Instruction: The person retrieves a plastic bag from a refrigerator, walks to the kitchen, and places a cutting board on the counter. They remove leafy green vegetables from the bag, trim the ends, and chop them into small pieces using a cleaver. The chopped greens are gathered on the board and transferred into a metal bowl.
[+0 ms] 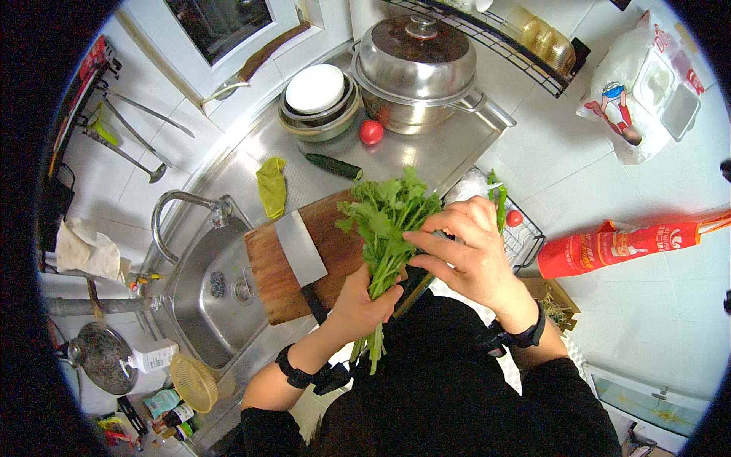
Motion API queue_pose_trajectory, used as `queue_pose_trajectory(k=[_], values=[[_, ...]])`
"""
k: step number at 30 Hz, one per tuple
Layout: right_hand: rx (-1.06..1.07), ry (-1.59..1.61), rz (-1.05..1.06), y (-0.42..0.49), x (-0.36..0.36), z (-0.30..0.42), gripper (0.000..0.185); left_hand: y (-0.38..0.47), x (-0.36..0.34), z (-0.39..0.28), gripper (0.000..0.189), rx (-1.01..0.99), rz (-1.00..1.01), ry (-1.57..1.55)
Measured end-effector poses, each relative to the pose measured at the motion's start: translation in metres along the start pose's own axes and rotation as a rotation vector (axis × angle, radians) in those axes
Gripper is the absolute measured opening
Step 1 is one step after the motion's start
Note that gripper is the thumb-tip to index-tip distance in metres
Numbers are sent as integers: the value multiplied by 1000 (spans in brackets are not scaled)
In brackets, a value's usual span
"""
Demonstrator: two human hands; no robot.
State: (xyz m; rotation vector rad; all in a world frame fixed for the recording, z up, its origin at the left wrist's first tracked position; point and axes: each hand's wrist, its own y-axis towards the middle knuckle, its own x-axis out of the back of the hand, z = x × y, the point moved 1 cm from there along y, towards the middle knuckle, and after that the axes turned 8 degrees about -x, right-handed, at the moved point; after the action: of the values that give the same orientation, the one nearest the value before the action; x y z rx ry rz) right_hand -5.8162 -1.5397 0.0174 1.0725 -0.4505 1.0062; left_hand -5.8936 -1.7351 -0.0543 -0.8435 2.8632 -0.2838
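A leafy bunch of green herbs, like cilantro (388, 228), is upright in my left hand (362, 305), whose fingers close round the stems. Beside the leaves, on their right, my right hand (468, 251) is raised with fingers bent and spread; whether its fingertips pinch a leaf cannot be told. Behind the bunch lies a wooden cutting board (265, 274), with a cleaver (301, 248) flat on it, its dark handle towards me. A cucumber (333, 165), a tomato (371, 132) and a yellow-green cloth (272, 187) rest on the steel counter beyond.
The steel sink (211, 297) with its curved faucet (171, 197) is at the left. Stacked bowls (315, 88) and a large lidded steel pot (420, 63) stand at the back. A wire basket (528, 243) holds green peppers and a tomato at the right.
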Motion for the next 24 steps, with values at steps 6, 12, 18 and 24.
queue_pose_trajectory(k=[6,12,18,24], values=[[47,-56,-19,0,-9,3,31,3,-1,-3,25,-313,-132,370],[69,-65,-62,-1,-17,14,27,5,7,-1,24,-363,-220,419],[-91,25,-222,-2,-24,16,18,4,10,-7,24,-408,-262,445],[-478,420,-383,-9,-1,-5,10,4,14,-12,24,-409,-232,364]])
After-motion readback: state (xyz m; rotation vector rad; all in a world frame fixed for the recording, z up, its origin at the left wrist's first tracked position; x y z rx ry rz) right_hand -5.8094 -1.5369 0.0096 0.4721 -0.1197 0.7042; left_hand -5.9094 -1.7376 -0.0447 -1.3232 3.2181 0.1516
